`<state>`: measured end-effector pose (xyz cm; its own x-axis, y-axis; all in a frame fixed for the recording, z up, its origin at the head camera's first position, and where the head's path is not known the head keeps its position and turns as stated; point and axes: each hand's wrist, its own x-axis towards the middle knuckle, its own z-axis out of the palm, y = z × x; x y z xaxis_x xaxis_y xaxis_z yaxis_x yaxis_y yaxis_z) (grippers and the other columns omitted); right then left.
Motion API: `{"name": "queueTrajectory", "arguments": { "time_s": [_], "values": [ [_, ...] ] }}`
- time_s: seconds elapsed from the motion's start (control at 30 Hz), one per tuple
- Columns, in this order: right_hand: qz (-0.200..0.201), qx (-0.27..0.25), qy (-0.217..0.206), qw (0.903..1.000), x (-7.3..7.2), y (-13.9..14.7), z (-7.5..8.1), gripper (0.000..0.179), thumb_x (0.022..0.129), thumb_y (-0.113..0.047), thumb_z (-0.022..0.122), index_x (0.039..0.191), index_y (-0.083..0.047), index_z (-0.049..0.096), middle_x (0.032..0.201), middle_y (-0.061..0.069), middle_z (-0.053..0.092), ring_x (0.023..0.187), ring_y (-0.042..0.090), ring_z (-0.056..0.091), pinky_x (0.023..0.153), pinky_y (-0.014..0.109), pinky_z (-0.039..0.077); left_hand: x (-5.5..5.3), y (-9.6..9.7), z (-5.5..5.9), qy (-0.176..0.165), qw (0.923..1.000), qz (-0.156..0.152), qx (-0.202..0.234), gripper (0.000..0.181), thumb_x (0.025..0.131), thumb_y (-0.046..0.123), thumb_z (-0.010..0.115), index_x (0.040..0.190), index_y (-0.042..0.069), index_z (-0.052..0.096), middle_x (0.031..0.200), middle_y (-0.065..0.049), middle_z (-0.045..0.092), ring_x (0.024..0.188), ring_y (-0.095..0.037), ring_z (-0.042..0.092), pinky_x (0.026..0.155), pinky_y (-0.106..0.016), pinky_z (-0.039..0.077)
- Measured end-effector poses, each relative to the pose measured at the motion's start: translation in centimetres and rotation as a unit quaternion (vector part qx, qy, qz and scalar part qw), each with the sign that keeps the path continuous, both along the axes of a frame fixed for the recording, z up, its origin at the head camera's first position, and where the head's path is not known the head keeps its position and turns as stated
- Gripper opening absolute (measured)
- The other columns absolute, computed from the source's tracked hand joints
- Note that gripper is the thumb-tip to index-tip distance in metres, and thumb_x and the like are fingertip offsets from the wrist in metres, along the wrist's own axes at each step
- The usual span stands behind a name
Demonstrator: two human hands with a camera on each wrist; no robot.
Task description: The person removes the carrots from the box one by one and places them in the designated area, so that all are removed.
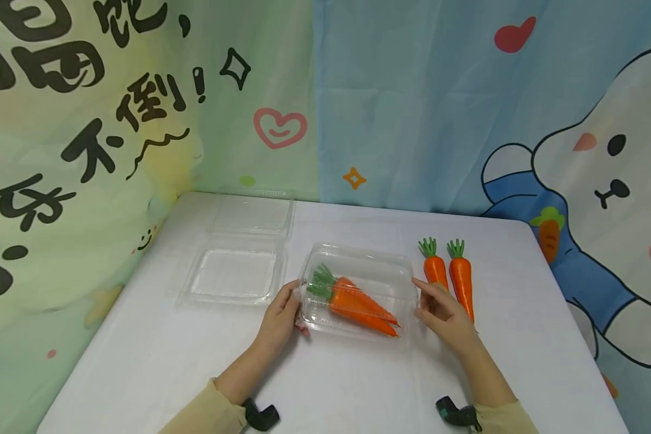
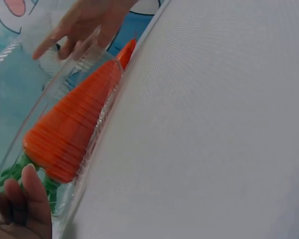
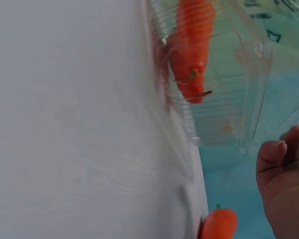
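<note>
A clear plastic clamshell box (image 1: 377,260) with two orange toy carrots (image 1: 358,306) inside lies at the middle of the white table. Its lid appears folded over. My left hand (image 1: 279,313) grips the box's left end, with the thumb and fingers at its edge in the left wrist view. By the right end is my right hand (image 1: 447,316), fingers extended. The right wrist view shows that hand (image 3: 291,174) a little apart from the plastic. Two loose carrots (image 1: 461,278) lie just beyond the right hand, one partly hidden by it.
Another clear clamshell box (image 1: 239,274) lies with its lid back at the table's rear left. A printed cloth backdrop (image 1: 401,120) hangs behind the table (image 1: 347,386). Dark wrist devices (image 1: 260,416) are on both sleeves.
</note>
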<state>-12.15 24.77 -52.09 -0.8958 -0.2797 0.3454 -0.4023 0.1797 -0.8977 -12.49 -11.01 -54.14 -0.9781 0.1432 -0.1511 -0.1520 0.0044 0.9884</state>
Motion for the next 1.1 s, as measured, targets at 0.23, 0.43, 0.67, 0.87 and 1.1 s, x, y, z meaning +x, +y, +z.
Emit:
{"name": "queueTrajectory", "arguments": {
  "time_s": [0.23,0.43,0.67,0.87,1.1],
  "values": [
    [-0.021,-0.007,-0.002,0.9997,-1.5,0.0,1.7,0.049,0.089,0.013,0.057,0.137,0.007,0.05,0.139,0.007,0.041,0.099,0.014,0.047,0.083,0.011,0.049,0.4,0.6,1.9,0.017,0.9988,0.026,-0.039,0.028,0.102,0.007,0.045,0.128,0.013,0.055,0.072,-0.002,0.045,0.053,-0.017,0.057,0.056,-0.037,0.058],
    [-0.029,-0.047,-0.046,0.9974,-3.0,-0.3,3.2,0.05,0.097,0.003,0.052,0.146,-0.004,0.042,0.13,-0.002,0.056,0.081,0.018,0.054,0.061,0.02,0.049,0.7,0.6,2.4,0.042,0.9984,0.014,-0.035,0.034,0.101,0.004,0.046,0.135,0.006,0.047,0.083,-0.004,0.047,0.057,-0.013,0.057,0.056,-0.031,0.056],
    [-0.133,-0.086,-0.119,0.9801,-4.5,-1.4,4.5,0.034,0.1,-0.02,0.058,0.132,-0.016,0.046,0.093,-0.001,0.06,0.073,0.018,0.056,0.061,0.023,0.049,0.8,0.6,2.5,0.123,0.9878,0.017,-0.094,0.038,0.096,-0.002,0.049,0.134,0.0,0.047,0.13,-0.014,0.045,0.072,-0.002,0.05,0.064,-0.015,0.044],
    [-0.192,-0.089,-0.15,0.9658,-5.9,-1.7,5.0,0.022,0.097,-0.033,0.062,0.107,-0.015,0.054,0.084,0.002,0.063,0.074,0.022,0.057,0.058,0.024,0.049,0.8,0.7,2.4,0.197,0.9751,0.004,-0.102,0.032,0.091,-0.012,0.049,0.122,-0.005,0.054,0.145,-0.022,0.04,0.074,-0.005,0.052,0.065,-0.015,0.047],
    [-0.192,-0.128,-0.144,0.9622,-7.5,-1.8,5.2,0.027,0.097,-0.033,0.062,0.099,-0.009,0.05,0.132,0.005,0.065,0.064,0.02,0.057,0.051,0.023,0.044,0.6,0.4,2.3,0.237,0.9659,-0.024,-0.101,0.035,0.092,-0.014,0.048,0.125,-0.005,0.057,0.147,-0.027,0.043,0.072,-0.003,0.054,0.062,-0.017,0.049]
  ]
}}
